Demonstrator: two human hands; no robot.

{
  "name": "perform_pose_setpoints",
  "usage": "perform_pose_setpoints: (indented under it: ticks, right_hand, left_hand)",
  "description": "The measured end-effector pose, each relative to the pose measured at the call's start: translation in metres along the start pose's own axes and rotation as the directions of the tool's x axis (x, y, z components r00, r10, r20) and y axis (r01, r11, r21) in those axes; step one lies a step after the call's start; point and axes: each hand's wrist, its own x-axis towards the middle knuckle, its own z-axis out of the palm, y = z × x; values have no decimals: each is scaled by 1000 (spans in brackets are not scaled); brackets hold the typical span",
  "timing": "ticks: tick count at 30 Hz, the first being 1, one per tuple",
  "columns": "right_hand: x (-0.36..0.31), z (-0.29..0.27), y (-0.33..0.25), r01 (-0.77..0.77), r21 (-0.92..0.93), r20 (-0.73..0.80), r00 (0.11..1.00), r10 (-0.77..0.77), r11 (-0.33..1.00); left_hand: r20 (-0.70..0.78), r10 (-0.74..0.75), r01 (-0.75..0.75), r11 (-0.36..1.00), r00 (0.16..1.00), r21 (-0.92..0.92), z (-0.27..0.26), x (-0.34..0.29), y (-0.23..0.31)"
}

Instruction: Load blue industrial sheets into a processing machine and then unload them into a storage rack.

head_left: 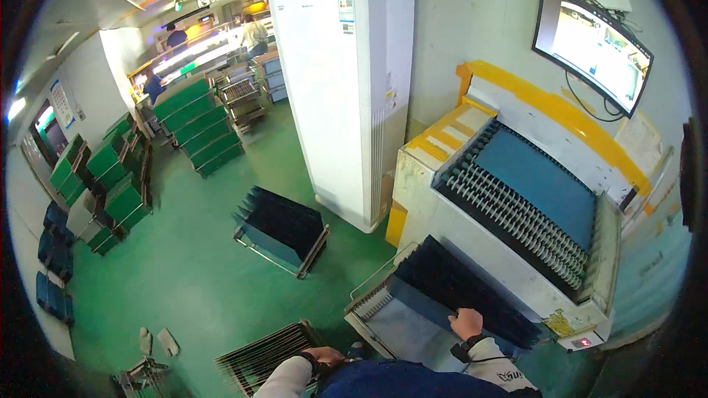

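Note:
At the lower right, my right hand (466, 323) is closed at the upper edge of the nearest dark blue panel (428, 305), its thumb on that edge. The panel leans with several others (461, 280) in a rack (371, 330) beside the machine; the rack's near part shows a pale grey bottom. My left hand (324, 355) is low in front of my body, next to a wire rack (267, 354) on the floor. Its fingers are mostly hidden, so what it holds, if anything, does not show.
A roller conveyor machine (417, 191) stands right, a blue panel (537, 180) on its rollers. Another rack of dark panels (284, 228) sits on the green floor before a white air conditioner (332, 103). Green panel stacks (195, 129) stand left. People (254, 35) work far back.

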Motion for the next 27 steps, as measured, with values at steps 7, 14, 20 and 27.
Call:
perform_pose_setpoints:
  ticks: [7, 14, 20, 27]
  right_hand:
    - [-14, 11, 12, 90, 72, 18, 996, -92, 993]
    - [0, 7, 15, 291, -42, 103, 953, -286, 956]
    - [-24, -81, -5, 438, 95, 126, 886, -447, 894]
    - [-59, -176, 8, 329, 233, -11, 942, -336, 915]
  left_hand:
    - [-129, -223, 177, 939, 966, -295, -1, -16, 73]
    - [-119, -320, 147, 693, 940, -705, 25, 0, 22]
    - [-174, -324, 78, 635, 930, -769, 20, 11, -8]
    - [-142, -330, 181, 773, 933, -608, 0, 16, 24]
